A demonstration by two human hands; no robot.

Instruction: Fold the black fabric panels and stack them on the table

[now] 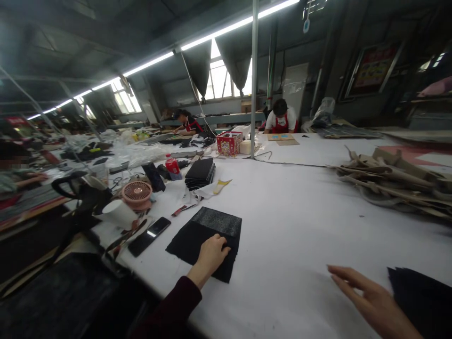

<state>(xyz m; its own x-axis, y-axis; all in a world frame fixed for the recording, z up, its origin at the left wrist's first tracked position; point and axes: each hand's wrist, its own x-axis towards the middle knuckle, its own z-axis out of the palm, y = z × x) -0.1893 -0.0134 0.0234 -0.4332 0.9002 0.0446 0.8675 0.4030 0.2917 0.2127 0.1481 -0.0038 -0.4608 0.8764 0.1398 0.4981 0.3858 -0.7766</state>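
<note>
A black fabric piece (pixel 190 240) with a greyer, speckled strip (pixel 219 220) along its far side lies on the white table. My left hand (pixel 213 253) is on the right part of this fabric, its fingers curled and closed against it. To the right, my right hand (pixel 370 296) is held over the table with its fingers stretched out and nothing in them. Beside it, at the right edge, lie dark fabric pieces (pixel 422 294) stacked with fanned corners. Whether the right hand touches them I cannot tell.
A phone (pixel 149 235), a pink fan (pixel 137 194), a stack of black pieces (pixel 200 172), a red bottle (pixel 173 167) and a yellow-handled tool (pixel 221 186) stand or lie at left. Brown material scraps (pixel 395 181) are heaped at right. A pole (pixel 253 94) rises behind; people work farther back.
</note>
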